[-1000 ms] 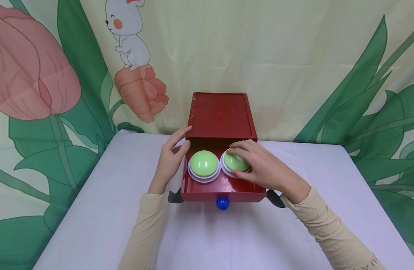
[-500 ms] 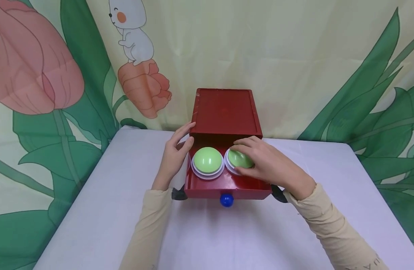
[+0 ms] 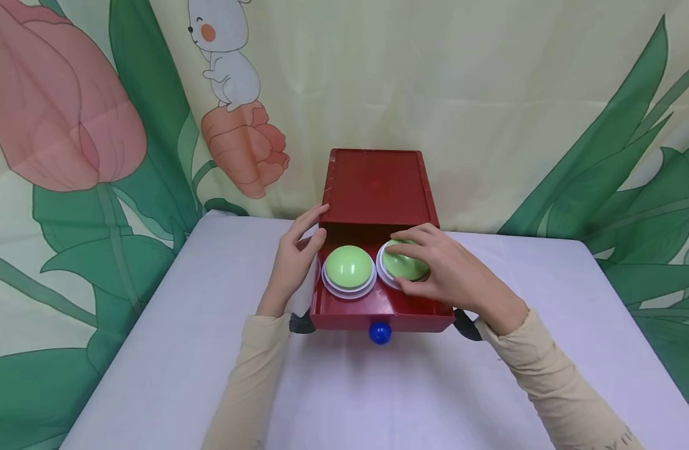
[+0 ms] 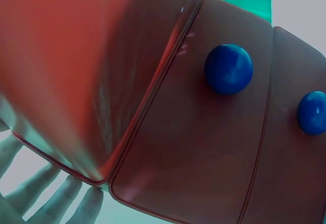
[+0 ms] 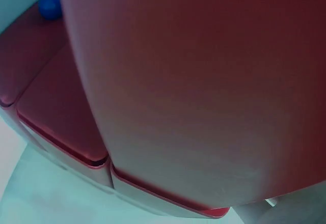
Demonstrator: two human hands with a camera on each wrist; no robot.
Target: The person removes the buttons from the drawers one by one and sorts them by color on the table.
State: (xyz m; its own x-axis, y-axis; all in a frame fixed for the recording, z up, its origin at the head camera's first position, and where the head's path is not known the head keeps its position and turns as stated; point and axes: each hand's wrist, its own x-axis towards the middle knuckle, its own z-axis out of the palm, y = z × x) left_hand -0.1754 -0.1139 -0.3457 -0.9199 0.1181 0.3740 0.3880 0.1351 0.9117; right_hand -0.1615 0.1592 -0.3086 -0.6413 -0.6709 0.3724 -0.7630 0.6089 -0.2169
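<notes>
In the head view, a red drawer cabinet (image 3: 378, 187) has its top drawer (image 3: 372, 322) pulled out, a blue knob (image 3: 380, 333) on its front. Two push buttons with light green domes and white bases sit side by side inside. My right hand (image 3: 448, 272) curves its fingers and thumb round the right green button (image 3: 406, 262) from the right, covering part of it. Untouched is the left green button (image 3: 348, 269). My left hand (image 3: 290, 259) rests with extended fingers at the cabinet's left side; its fingertips (image 4: 89, 203) also show in the left wrist view.
A white-covered table (image 3: 209, 312) bears the cabinet, with a printed curtain (image 3: 479, 125) behind it. Lower closed drawers (image 4: 183, 117) with blue knobs (image 4: 228, 68) appear in the left wrist view. The drawer's side wall (image 5: 204, 81) fills most of the right wrist view.
The head view has shifted slightly, moving the scene right. Slightly more of the right green dome shows between my right fingers. My left hand stays at the cabinet's side.
</notes>
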